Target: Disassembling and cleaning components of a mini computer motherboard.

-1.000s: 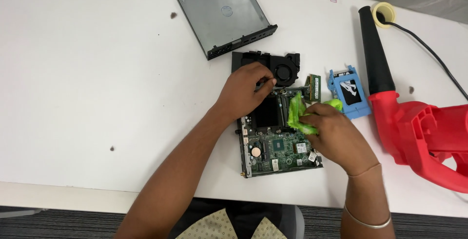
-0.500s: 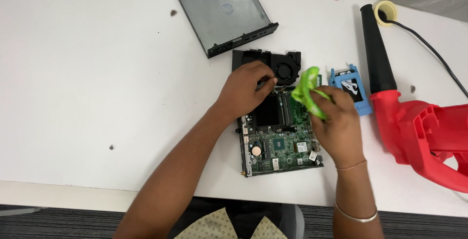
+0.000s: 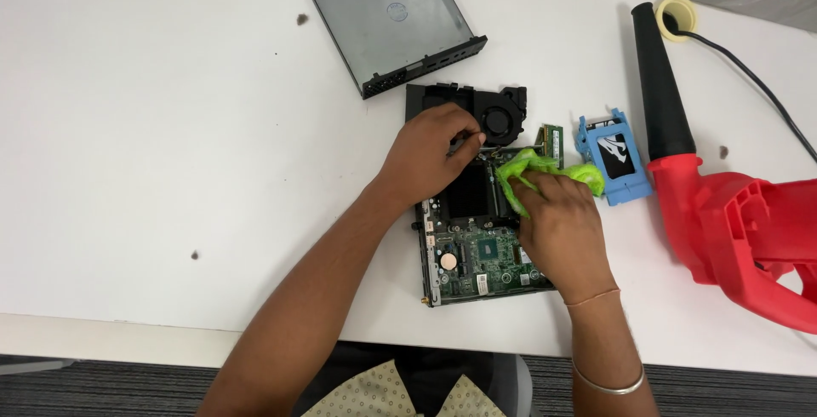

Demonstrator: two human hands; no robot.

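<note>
An opened small computer with a green circuit board (image 3: 481,255) lies on the white table (image 3: 170,128). My left hand (image 3: 430,157) rests on its upper part, fingers curled against the black fan housing (image 3: 498,115). My right hand (image 3: 557,225) presses a bright green cloth (image 3: 536,168) onto the board's right side, near a memory module (image 3: 551,140).
A grey metal case lid (image 3: 396,21) lies upside down at the back. A blue drive bracket (image 3: 614,157) sits right of the board. A red and black air blower (image 3: 723,204) lies at the right, its cord running off. A tape roll (image 3: 677,15) sits behind the nozzle.
My right hand lifted the green cloth up off the board, then brought it back down onto the board's upper right side. My left hand stayed on the fan area.
</note>
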